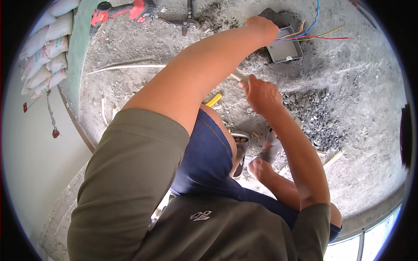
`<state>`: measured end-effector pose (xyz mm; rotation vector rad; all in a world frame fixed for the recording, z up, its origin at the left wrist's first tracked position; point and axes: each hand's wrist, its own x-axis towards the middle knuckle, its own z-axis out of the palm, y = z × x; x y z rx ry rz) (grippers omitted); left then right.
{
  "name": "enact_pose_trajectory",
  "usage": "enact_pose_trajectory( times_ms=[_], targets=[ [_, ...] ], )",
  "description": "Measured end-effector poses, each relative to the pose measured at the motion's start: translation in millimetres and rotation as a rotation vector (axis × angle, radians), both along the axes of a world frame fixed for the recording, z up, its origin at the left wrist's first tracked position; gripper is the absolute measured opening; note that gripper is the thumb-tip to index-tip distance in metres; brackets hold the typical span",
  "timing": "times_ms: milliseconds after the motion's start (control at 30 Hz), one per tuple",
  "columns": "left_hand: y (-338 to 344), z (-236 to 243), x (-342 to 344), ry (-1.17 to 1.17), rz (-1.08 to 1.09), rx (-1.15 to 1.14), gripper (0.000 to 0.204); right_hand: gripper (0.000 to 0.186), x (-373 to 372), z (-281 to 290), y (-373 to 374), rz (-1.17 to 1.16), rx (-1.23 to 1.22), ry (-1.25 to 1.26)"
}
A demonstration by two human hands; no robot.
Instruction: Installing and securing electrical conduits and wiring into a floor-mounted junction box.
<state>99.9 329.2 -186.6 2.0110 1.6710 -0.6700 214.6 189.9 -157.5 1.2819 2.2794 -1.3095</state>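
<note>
My left hand (262,31) reaches across to the far side, its fingers curled in a fist at the left edge of a grey rectangular junction box (291,53). Whatever those fingers grip is hidden. The box sits in dark, damp-looking mortar (285,19) in the floor. Several thin wires, among them a blue wire (314,26) and a red wire (331,38), spread from the box beside that hand. Nearer to me, my right hand (264,95) is closed round a pale rod (238,76), tube or handle. My left forearm hides its other end.
Far left lie a red and black cordless power tool (115,12) and dark long-handled cutters (188,22). A white conduit (130,66) runs under my left arm. A yellow handle (214,100) lies by my knee. Gravel (318,117) is heaped at right; stacked sacks (48,52) stand left.
</note>
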Motion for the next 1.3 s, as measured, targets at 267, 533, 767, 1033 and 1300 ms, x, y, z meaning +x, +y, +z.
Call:
enact_pose_trajectory(
  times_ms=[267,533,767,1033,1300],
  targets=[
    [1.1,-2.9,-5.4,-0.007,-0.009,0.004,0.022,0.034,8.6,-3.2,3.7,0.016,0.119,0.116],
    [4.8,-0.4,-4.2,0.013,0.007,-0.034,0.023,0.032,2.0,-3.1,-1.1,-0.030,0.101,0.091],
    [1.9,0.7,-1.7,-0.008,-0.011,-0.001,0.023,0.032,9.4,-2.0,-0.2,-0.042,0.086,0.053],
    [3.1,-5.9,-1.9,-0.028,-0.033,0.020,0.023,0.035,1.4,-9.4,-2.4,-0.080,0.035,0.042],
    [-0.8,-7.2,0.1,-0.017,-0.010,0.047,0.021,0.036,96.4,26.9,32.9,0.354,0.089,-0.160]
  ],
)
